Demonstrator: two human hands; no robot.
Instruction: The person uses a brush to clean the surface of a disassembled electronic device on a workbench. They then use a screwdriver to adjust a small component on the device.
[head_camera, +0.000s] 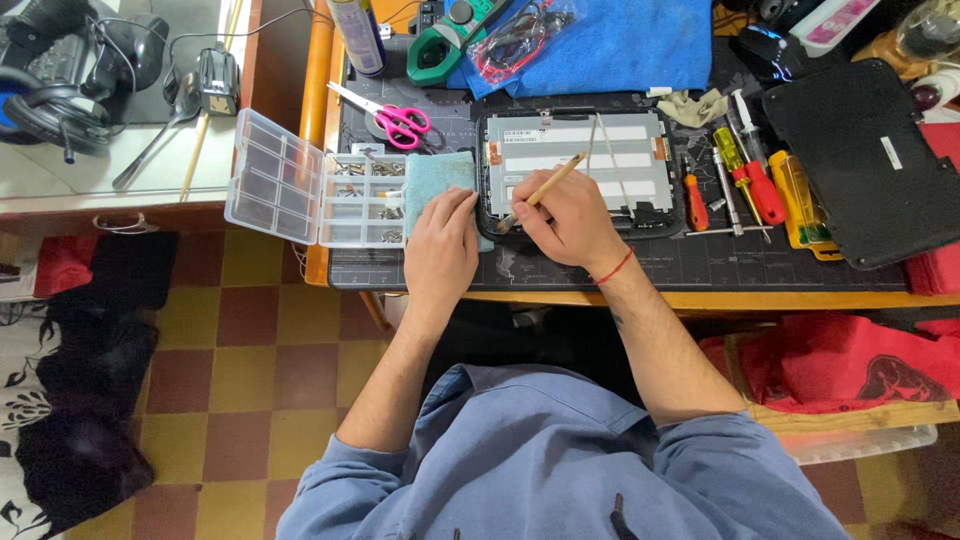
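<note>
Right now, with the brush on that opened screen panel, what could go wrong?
The right hand works a wooden brush at the open panel; pressing hard might snag the thin ribbon strips lying across it. The left hand rests on the teal cloth right beside the open parts organizer, so a slip of the hand could nudge it and scatter the small screws. The screwdrivers lie close on the other side and could roll into the panel.

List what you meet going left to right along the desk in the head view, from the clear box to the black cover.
Clear parts box → left hand → right hand holding a brush → screwdrivers → black cover.
</note>
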